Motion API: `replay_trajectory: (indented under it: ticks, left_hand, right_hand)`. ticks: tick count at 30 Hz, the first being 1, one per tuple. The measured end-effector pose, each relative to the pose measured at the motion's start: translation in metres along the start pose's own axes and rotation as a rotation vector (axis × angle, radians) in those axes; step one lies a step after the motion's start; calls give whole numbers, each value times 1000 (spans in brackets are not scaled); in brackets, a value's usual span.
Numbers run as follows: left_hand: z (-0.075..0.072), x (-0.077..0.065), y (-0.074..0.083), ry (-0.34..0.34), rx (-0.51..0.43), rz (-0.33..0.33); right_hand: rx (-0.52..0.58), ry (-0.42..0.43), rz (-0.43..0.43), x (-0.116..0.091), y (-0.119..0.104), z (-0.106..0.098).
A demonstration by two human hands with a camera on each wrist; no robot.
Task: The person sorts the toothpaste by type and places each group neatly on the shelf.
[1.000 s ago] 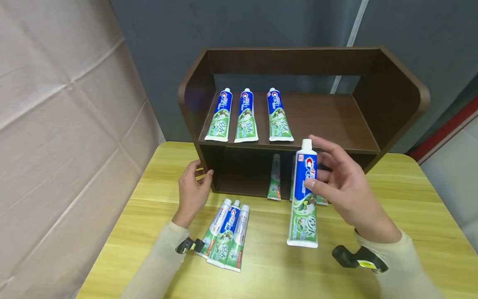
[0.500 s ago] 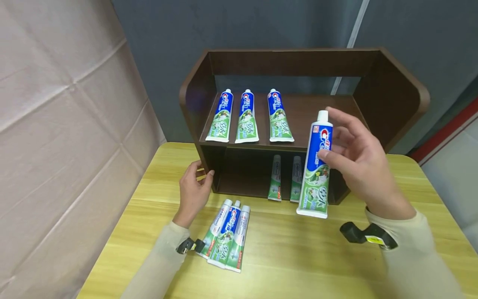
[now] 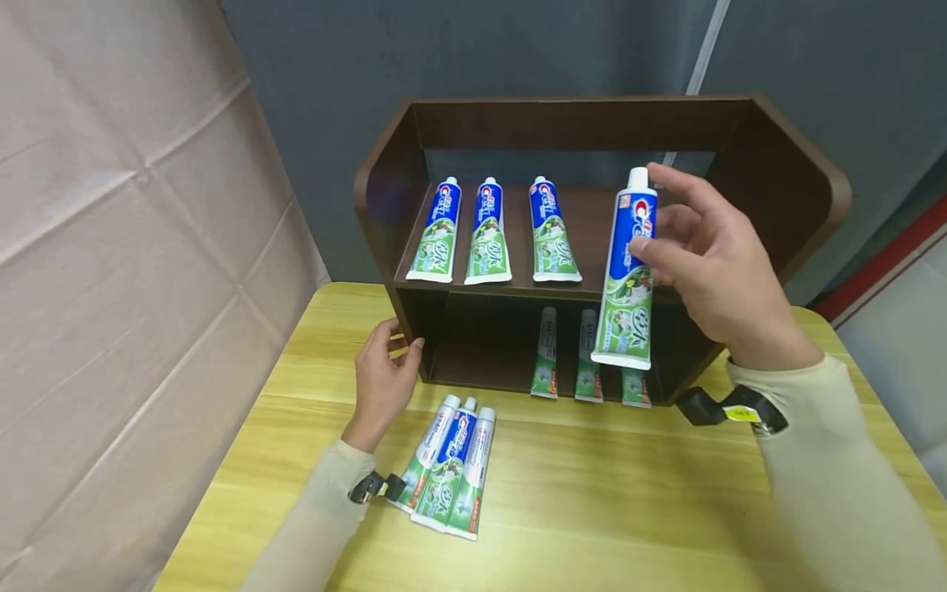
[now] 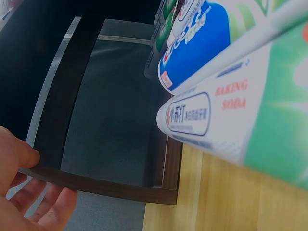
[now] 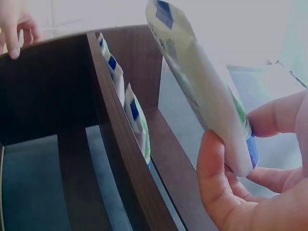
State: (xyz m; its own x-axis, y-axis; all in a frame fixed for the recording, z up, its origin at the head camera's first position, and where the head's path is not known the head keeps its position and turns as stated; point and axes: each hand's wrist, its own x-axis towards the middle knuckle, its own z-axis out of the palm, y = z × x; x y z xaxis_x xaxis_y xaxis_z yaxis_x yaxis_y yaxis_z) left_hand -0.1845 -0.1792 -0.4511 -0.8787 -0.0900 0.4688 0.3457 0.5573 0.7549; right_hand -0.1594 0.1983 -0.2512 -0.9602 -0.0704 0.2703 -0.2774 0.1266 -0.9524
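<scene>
My right hand [image 3: 721, 263] pinches a blue, white and green toothpaste tube [image 3: 629, 284] between thumb and fingers, cap upward. The tube is in front of the upper board's right part, its crimped end overlapping the lower compartment in the head view. My left hand [image 3: 386, 378] grips the left side panel of the dark brown shelf [image 3: 570, 123], thumb inside and fingers outside, as the left wrist view shows. Three matching toothpaste tubes [image 3: 486, 232] lie side by side on the upper board, caps to the back. The right wrist view shows the held tube [image 5: 207, 91] from behind.
Three white-and-green toothpaste tubes [image 3: 588, 355] lie in the lower compartment, towards the right. On the wooden table [image 3: 577, 510], beside my left forearm, three overlapping tubes [image 3: 447, 469] lie fanned, a blue one between two white-capped baking soda ones. A pale cloth wall [image 3: 140, 247] stands left.
My right hand has lifted the toothpaste tube up and to the right, from over the table's front to the upper board's height. My left hand has stayed on the shelf.
</scene>
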Motion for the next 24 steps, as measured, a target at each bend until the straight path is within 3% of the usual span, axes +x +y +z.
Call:
replay_trajectory:
  ticks: [5, 14, 24]
  left_hand:
    - [-1, 0, 0, 1, 1, 2]
    - [-1, 0, 0, -2, 1, 12]
    - [-1, 0, -1, 3, 8, 11]
  right_hand:
    - [-115, 28, 52, 13, -2, -3]
    - [-188, 72, 127, 38, -3, -2]
    - [-178, 111, 233, 67, 1, -1]
